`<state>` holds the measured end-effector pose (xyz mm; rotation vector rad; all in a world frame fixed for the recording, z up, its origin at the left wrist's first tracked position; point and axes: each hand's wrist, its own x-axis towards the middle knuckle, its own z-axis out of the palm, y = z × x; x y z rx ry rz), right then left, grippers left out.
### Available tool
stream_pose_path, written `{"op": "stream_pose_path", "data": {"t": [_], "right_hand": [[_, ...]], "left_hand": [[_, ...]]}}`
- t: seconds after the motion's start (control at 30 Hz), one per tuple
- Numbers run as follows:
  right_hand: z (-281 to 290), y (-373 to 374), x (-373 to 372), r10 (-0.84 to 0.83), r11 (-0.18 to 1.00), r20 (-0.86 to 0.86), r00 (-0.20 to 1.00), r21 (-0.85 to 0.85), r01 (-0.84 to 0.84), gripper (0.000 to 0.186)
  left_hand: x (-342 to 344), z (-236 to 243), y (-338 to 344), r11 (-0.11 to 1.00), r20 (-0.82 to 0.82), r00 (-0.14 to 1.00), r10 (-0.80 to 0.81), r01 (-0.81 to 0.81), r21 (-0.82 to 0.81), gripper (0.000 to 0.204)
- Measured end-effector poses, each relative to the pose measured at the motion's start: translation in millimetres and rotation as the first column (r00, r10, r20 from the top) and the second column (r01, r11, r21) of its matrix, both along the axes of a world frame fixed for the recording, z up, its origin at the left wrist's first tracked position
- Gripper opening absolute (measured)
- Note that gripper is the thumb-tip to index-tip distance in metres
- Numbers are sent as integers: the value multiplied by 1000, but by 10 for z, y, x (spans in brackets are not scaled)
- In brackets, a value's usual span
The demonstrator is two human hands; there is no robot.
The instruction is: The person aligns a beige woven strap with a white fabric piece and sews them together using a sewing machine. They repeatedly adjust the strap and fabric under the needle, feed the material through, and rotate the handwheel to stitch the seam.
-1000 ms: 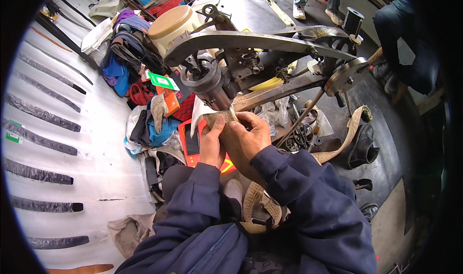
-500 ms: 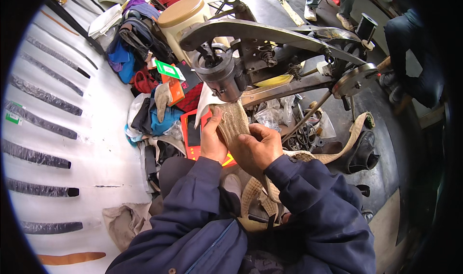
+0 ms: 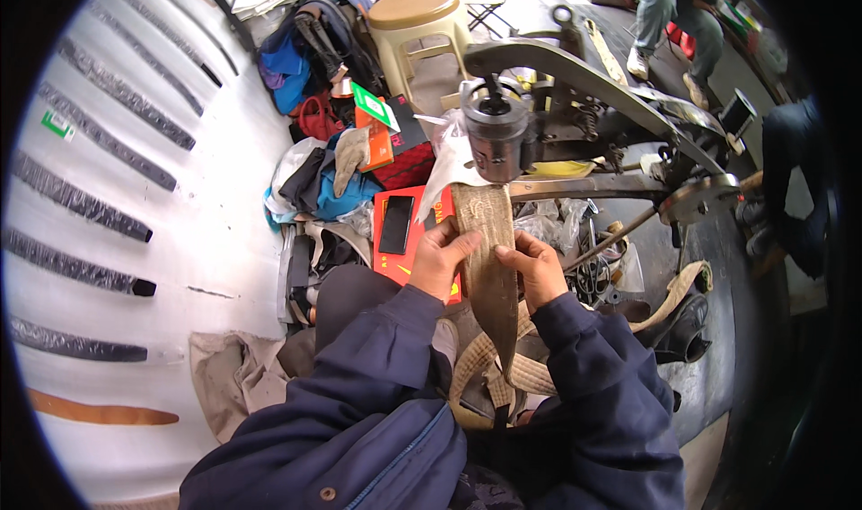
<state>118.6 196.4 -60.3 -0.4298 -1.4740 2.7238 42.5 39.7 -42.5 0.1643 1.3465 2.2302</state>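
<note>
A wide, worn beige-brown fabric strap [image 3: 486,227] runs down from beneath the dark metal head of a sewing machine [image 3: 496,133]. My left hand [image 3: 440,260] pinches its left edge, thumb on top. Opposite it, my right hand [image 3: 537,272] grips the right edge between thumb and fingers. Below my hands the strap narrows and hangs toward my lap, where more webbing [image 3: 473,359] lies in loops. White material [image 3: 446,171] sticks out to the left of the strap's upper end. Whatever lies right under the machine head is hidden.
A black phone [image 3: 396,224] rests on a red box [image 3: 413,263] to the left. Clothes and bags [image 3: 310,164] are heaped beyond, near a beige stool [image 3: 415,25]. The machine's wheel [image 3: 699,199] is at right, above a dark shoe [image 3: 678,330]. Another person [image 3: 669,25] sits far right.
My view has shifted, so the machine appears further right. The strap, tilted before, now hangs straighter. My right hand has moved from across the strap to its right edge.
</note>
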Motion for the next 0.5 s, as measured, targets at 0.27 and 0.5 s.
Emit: {"op": "stream_pose_path", "data": {"t": [0.27, 0.5], "right_hand": [[7, 44, -103, -36, 987, 93, 995, -152, 50, 24], [21, 103, -100, 47, 966, 110, 993, -258, -17, 36]], "left_hand": [[202, -49, 83, 972, -328, 933, 148, -198, -125, 34], [281, -143, -22, 972, -316, 942, -112, 38, -233, 48]]}}
